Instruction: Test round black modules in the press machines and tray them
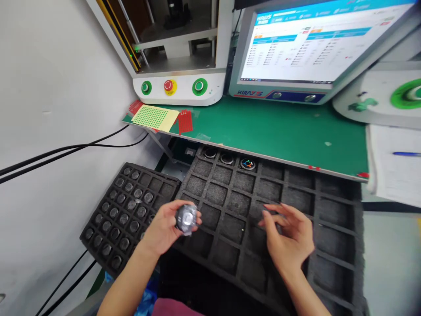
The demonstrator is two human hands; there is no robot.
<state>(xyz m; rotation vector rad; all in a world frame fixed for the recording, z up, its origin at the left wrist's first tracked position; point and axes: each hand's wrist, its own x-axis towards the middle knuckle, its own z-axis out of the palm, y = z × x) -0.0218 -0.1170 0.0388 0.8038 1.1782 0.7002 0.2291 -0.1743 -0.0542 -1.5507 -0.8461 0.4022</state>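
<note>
My left hand [166,228] is closed around a small round grey part [186,218], held up above the seam between two black foam trays. My right hand [289,232] hovers open, fingers spread, over the large foam tray [296,197] with square pockets. Three round parts [247,163] sit in that tray's far row, under the bench edge. The smaller foam tray [125,210] to the left holds several round dark parts in its pockets.
A green-topped bench [279,127] lies beyond the trays. On it stand a monitor [312,44], a white machine with green and red buttons [171,85], a yellow label sheet [153,117] and red label strips [184,121]. Papers with a blue pen [406,154] lie right. Black cables [66,151] run along the left wall.
</note>
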